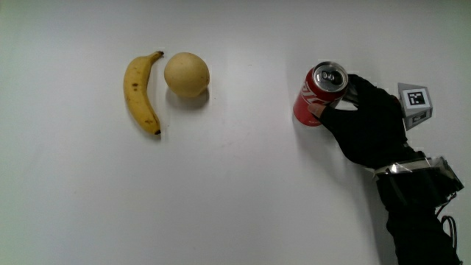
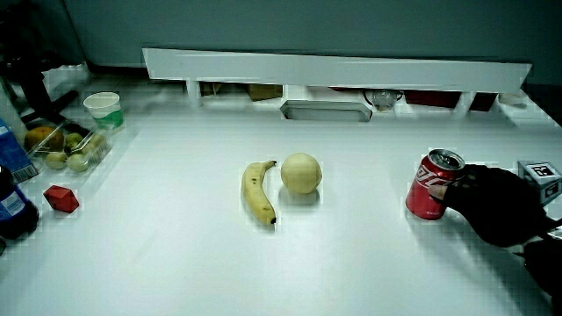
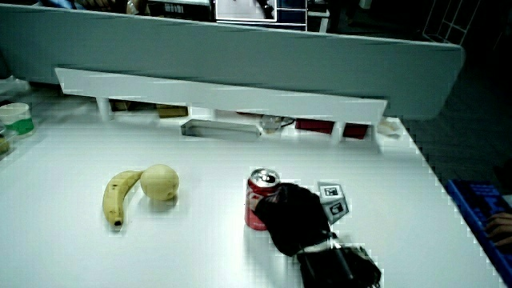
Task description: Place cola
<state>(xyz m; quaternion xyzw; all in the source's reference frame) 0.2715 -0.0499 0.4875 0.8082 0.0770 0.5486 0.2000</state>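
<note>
A red cola can (image 1: 315, 96) stands upright on the white table (image 1: 243, 191), its silver top facing up. The gloved hand (image 1: 368, 118) is wrapped around the can's side, fingers curled against it. Both side views show the can (image 2: 428, 186) (image 3: 259, 202) resting on the table with the hand (image 2: 492, 204) (image 3: 290, 216) beside it, holding it. The patterned cube (image 1: 416, 104) sits on the back of the hand.
A banana (image 1: 140, 92) and a round yellow fruit (image 1: 187, 73) lie side by side, apart from the can. In a side view a clear box of fruit (image 2: 66, 145), a white cup (image 2: 104, 107), a small red block (image 2: 61, 198) and a dark bottle (image 2: 13, 206) stand at the table's edge.
</note>
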